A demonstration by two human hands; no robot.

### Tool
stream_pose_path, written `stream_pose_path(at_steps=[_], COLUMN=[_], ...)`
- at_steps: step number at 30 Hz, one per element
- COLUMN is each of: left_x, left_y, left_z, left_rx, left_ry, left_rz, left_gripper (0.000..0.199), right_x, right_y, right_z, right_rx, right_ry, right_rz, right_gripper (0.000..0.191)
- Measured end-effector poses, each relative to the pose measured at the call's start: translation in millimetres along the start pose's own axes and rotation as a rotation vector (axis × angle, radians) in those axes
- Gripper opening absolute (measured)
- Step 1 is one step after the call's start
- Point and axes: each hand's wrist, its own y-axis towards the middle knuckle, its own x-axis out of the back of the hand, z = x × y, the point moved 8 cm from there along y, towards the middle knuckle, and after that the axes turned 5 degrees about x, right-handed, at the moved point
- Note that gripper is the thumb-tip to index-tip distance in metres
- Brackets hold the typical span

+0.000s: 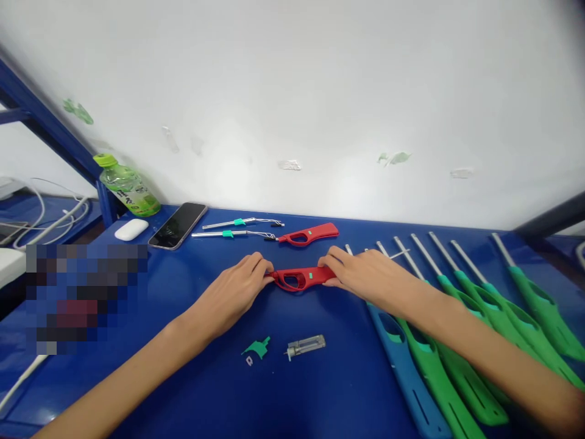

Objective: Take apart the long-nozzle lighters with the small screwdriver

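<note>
Casing [315, 279], red, with a looped guard and a small green mark, lies nearly level at the centre of the frame, held at both ends. The left hand [242, 283], reaching in from the lower left, pinches its narrow end between thumb and bent fingers, the fingers pressed together. The right hand [359, 268], coming from the lower right, has thumb and curled fingers closed on the broad end, covering part of it. Whether the casing touches the table [205, 390] I cannot tell.

Just above it in the frame is a second casing [322, 233], also red. To the left of that, two metal rods [211, 235] with green clips and thin wires lie side by side, the wires trailing right.

Below the hands, at lower centre, are a green trigger [260, 348], a tiny pale piece [249, 361] just beside it, and a clear tank [308, 346] on its side to their right.

Green lighters [543, 311] and one blue lighter [404, 372] fill the lower right, their metal tips pointing up the frame; the right forearm passes over several.

At left, above the blurred patch, are a white case [131, 230], a dark-screened phone [179, 225] and an upright, tilted-looking bottle [130, 190] by the wall [292, 79].
</note>
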Motion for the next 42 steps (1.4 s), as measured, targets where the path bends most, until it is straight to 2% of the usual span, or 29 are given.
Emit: stream_pose_path(at_steps=[5,12,17,33,38,42], left_x=[-11.3,-12.9,-19.8,-20.4,-21.8,-24.1], left_y=[0,1,6,9,15,32], left_z=[7,8,10,15,8,1], left_rx=[0.034,0.042,-0.006,0.033,0.034,0.048], left_ry=[-0.036,-0.084,-0.104,-0.108,-0.054,0.019], left_rz=[0.063,0.06,0.114,0.133,0.148,0.158], left_gripper=[0.029,0.036,0.031,0.033,0.035,0.036], right_x=[-5,-11,-10,-7,-14,-22], right_y=[7,6,7,8,3,3], right_z=[2,3,2,3,-5,-21], right_rx=[0.013,0.009,0.018,-0.036,-0.077,-0.126], right_ry=[0.023,0.06,0.077,0.147,0.185,0.215], right_rz=[0.023,0.022,-0.002,-0.028,-0.016,-0.006], right_gripper=[0.03,0.031,0.033,0.036,0.037,0.038])
